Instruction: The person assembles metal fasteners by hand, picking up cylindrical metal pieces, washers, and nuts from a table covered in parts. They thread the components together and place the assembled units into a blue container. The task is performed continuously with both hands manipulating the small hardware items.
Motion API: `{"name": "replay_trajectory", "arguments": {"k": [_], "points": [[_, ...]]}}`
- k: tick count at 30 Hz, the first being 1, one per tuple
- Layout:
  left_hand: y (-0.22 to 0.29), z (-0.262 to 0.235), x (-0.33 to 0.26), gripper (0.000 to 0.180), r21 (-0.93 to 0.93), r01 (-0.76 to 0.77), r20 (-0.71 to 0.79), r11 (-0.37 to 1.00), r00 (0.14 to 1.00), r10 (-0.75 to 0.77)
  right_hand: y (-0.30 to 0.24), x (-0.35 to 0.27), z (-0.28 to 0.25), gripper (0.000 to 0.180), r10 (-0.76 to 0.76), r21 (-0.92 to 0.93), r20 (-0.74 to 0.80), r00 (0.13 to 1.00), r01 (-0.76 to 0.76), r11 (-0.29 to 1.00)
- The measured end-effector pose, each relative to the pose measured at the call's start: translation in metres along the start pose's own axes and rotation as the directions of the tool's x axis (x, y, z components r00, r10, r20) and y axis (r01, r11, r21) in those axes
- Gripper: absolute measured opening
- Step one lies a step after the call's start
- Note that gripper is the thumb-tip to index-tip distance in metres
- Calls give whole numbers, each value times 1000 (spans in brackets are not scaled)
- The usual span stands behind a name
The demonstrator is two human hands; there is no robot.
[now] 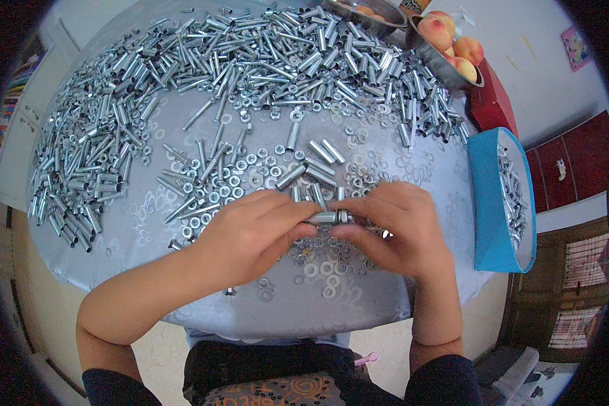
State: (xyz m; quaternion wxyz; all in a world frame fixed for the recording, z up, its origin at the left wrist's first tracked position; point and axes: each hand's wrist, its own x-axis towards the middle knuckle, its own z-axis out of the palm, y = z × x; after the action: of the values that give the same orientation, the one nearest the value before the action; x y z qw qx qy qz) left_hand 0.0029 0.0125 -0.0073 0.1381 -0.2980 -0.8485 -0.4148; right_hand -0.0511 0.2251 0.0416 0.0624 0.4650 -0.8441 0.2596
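Between my hands, level and above the near middle of the table, is a shiny sleeve anchor bolt point(325, 218) with a nut and washer at its right end. My left hand point(247, 230) is closed, its thumb and fingers pinching the left end of the metal sleeve. My right hand point(396, 220) has its thumb and forefinger closed around the nut end; its other fingers curl out of sight. Just beyond lie several loose metal sleeves point(319, 176). Loose nuts point(233, 181) and bolts point(201, 152) spread beyond my left hand, and flat washers point(310, 270) lie under and around my right.
A big heap of bolts and sleeves point(250, 54) curves along the table's far and left sides. At right stands a blue bin point(487, 203) holding metal parts. Two metal bowls, one with peaches point(446, 40), and a red box point(490, 101) sit far right.
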Motion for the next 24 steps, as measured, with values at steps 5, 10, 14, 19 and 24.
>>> {"name": "replay_trajectory", "arguments": {"k": [5,10,14,19,24], "points": [[-1,1,1,29,-1,-3,-9,1000,1000,3,-4,4,-1,36,34,55,-9,999,-34,998],[0,2,2,26,-6,-16,-17,1000,1000,16,-8,7,2,32,24,111,-82,996,-14,994],[-2,2,0,23,-8,-6,-16,1000,1000,6,0,3,2,31,-42,72,72,997,37,997],[1,1,-1,19,2,5,3,1000,1000,-5,-1,3,1,29,-50,84,68,996,44,996],[4,-1,0,16,19,22,19,1000,1000,-23,-2,2,6,26,-20,132,54,998,13,991]]}}
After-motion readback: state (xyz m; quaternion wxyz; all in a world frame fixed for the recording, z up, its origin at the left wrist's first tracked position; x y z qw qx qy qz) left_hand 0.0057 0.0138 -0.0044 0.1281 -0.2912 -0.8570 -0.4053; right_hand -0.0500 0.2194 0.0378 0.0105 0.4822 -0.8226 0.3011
